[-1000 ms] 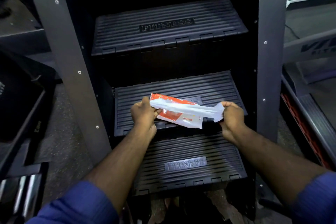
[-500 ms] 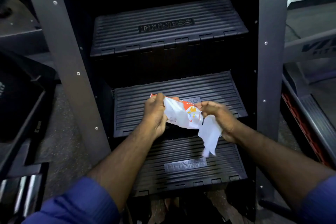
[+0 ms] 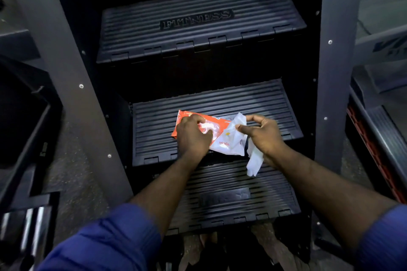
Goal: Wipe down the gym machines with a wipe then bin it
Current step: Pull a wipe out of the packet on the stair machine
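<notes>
Wipes packet (image 3: 226, 141) lies over middle step (image 3: 154, 125), between left upright (image 3: 66, 86) and right upright (image 3: 337, 72).

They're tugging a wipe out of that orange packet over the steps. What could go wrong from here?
1. The right hand pinches the wipe only near its top, and the rest dangles. It might slip and fall onto the lower step.
2. The left hand grips the packet close to the front edge of the middle step. A hard tug could pull it loose, or perhaps drag out extra wipes.
</notes>
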Motion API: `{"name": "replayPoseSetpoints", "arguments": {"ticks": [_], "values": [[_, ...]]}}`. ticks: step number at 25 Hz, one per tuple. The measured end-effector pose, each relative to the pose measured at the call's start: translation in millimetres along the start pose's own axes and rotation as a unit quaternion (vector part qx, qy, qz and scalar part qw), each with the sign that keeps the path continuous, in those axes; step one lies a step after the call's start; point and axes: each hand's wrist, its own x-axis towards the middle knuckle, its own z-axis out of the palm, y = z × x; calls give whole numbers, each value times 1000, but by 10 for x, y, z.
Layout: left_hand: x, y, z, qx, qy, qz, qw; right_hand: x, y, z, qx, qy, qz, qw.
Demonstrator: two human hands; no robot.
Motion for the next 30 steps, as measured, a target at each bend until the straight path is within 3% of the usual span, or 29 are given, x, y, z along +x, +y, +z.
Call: {"name": "replayPoseSetpoints", "arguments": {"ticks": [3, 8, 11, 14, 17, 20, 23, 25, 30], "values": [[-70, -73, 134, 193, -24, 100, 976, 43, 41, 40, 7, 14, -10, 1000], [-24, -113, 204, 271, 3, 129, 954, 113, 96, 110, 18, -52, 8, 998], [-19, -212, 218, 157, 52, 152, 975, 162, 135, 141, -5, -65, -22, 998], [-2, -229, 151, -43, 96, 78, 991, 237, 190, 271, -53, -37, -94, 994], [17, -250, 70, -123, 94, 15, 988, 255, 206, 510, -146, -15, -171, 974], [52, -273, 22, -151, 73, -14, 986, 195, 210, 696, -261, -32, -270, 926], [98, -266, -22, -143, 77, -17, 987, 110, 219, 735, -461, -93, -304, 829], [96, -253, -53, -139, 72, -2, 988, 60, 172, 736, -543, -91, -303, 778], [63, -196, -129, -115, 42, 49, 991, 66, 2, 731, -593, -80, -269, 755]]}}
